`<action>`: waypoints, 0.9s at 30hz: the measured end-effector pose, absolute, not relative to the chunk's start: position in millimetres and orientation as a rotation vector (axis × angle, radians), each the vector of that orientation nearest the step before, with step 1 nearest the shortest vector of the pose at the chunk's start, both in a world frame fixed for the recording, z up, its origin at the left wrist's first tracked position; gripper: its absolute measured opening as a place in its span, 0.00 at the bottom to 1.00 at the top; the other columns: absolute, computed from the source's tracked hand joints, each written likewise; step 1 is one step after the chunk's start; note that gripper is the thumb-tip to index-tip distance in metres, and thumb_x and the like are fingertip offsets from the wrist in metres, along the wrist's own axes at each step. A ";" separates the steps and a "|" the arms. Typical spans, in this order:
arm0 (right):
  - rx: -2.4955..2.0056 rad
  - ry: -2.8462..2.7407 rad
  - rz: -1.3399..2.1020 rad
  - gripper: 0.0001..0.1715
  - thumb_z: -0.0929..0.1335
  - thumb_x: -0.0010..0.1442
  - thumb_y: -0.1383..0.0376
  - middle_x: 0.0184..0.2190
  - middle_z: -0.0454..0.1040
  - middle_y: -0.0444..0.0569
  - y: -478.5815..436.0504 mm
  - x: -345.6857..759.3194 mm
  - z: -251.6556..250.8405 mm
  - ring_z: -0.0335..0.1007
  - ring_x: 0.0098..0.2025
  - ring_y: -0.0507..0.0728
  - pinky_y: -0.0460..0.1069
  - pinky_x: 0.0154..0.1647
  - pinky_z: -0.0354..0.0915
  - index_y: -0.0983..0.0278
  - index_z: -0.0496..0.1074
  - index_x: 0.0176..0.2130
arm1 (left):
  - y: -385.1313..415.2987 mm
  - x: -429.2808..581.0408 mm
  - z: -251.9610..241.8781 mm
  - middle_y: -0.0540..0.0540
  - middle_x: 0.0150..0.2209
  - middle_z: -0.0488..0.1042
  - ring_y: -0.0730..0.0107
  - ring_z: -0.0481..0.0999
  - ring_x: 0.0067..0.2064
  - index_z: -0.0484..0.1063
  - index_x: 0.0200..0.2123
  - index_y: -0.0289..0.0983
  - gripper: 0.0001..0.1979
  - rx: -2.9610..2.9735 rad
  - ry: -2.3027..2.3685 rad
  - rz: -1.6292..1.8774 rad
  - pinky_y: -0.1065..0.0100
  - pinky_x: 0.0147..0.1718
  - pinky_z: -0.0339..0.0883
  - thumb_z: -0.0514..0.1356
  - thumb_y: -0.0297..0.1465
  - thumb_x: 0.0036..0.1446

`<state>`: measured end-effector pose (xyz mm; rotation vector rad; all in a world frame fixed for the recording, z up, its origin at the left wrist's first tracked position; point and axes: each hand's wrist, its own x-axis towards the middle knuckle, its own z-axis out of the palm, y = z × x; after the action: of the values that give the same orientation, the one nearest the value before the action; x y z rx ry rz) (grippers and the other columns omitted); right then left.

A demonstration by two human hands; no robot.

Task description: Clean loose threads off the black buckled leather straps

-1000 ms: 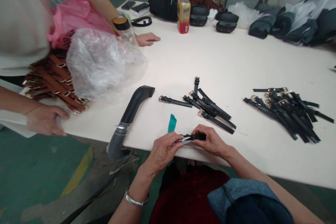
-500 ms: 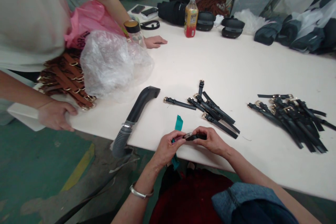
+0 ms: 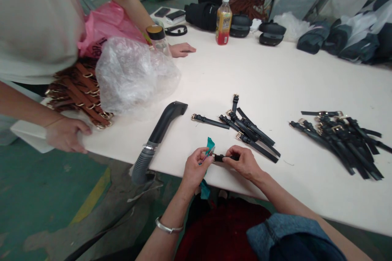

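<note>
Head view — strap (image 3: 218, 158) in right hand (image 3: 244, 162), bottle (image 3: 223, 22) beyond — capped

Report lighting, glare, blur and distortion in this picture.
Head view: fairly even light on the table, a soft shadow below the right hand; head view: whitish glare on the clear bag; head view: far bundles look soft, the tool in the left hand hard to read; head view: borders seem stretched, as by a wide lens.
</note>
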<state>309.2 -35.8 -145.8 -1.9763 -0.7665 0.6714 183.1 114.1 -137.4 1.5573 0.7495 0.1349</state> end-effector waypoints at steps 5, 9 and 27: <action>-1.903 -0.723 0.662 0.12 0.67 0.56 0.59 0.24 0.71 0.44 -36.0 308.8 -149.8 0.64 0.28 0.54 0.47 0.30 0.57 0.63 0.72 0.26 | 110.5 188.7 -141.1 0.48 0.26 0.73 0.72 0.69 0.28 0.74 0.33 0.32 0.14 1.482 0.736 0.100 0.73 0.27 0.58 0.64 0.36 0.44; -1.898 -0.705 0.698 0.15 0.64 0.59 0.57 0.23 0.68 0.43 -34.9 309.1 -150.5 0.63 0.28 0.53 0.47 0.29 0.56 0.63 0.71 0.27 | 112.9 190.7 -131.4 0.51 0.25 0.70 0.73 0.67 0.28 0.73 0.30 0.33 0.11 1.482 0.723 0.120 0.74 0.27 0.57 0.65 0.34 0.44; -1.492 -0.076 0.912 0.19 0.74 0.49 0.54 0.30 0.76 0.49 -51.2 267.2 -124.9 0.69 0.34 0.58 0.50 0.32 0.61 0.63 0.76 0.37 | 84.0 180.6 -120.0 0.58 0.20 0.58 0.85 0.51 0.17 0.63 0.31 0.35 0.16 1.130 0.766 0.221 0.78 0.15 0.44 0.64 0.39 0.50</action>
<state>267.2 -51.2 -124.9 -1.4925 -0.0762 0.9119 180.6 84.0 -120.0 1.1296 0.7656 0.2213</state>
